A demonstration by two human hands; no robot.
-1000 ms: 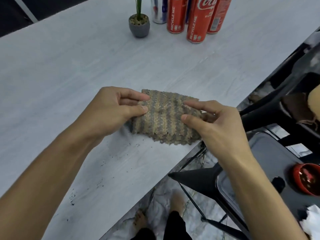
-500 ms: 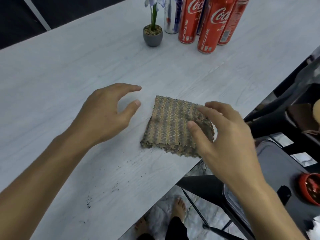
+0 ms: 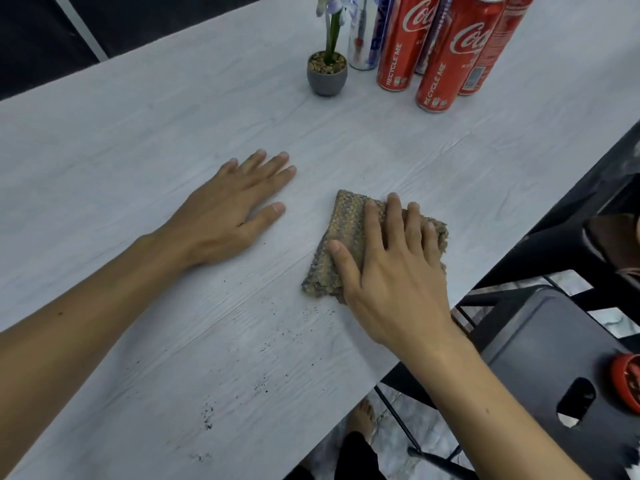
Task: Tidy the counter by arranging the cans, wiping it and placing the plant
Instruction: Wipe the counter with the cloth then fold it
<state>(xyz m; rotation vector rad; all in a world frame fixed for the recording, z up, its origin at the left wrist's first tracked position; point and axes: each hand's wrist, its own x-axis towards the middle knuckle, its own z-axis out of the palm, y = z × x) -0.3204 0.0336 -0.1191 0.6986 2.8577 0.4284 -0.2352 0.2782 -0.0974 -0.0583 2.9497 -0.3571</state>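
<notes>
A folded brown and grey knitted cloth (image 3: pixel 346 237) lies on the pale wood-grain counter (image 3: pixel 138 150) near its right edge. My right hand (image 3: pixel 388 265) presses flat on the cloth with fingers spread. My left hand (image 3: pixel 235 209) rests palm down on the bare counter to the cloth's left, holding nothing. At the far edge stands a small grey pot with a green stem and pale flower (image 3: pixel 327 72). Beside it to the right stand red cola cans (image 3: pixel 446 60) grouped with a silver and blue can (image 3: pixel 365 36). Dark crumbs (image 3: pixel 263 379) are scattered on the counter in front of the cloth.
The counter's right edge runs diagonally past my right hand. Beyond it stands a black metal stool (image 3: pixel 554 358) with a red round object (image 3: pixel 627 379) on it. Black chair frames sit further right. My bare feet show on the marble floor below.
Both hands held the cloth up; then my left hand let go and now lies flat on the counter. My right hand has laid the cloth down and presses on it.
</notes>
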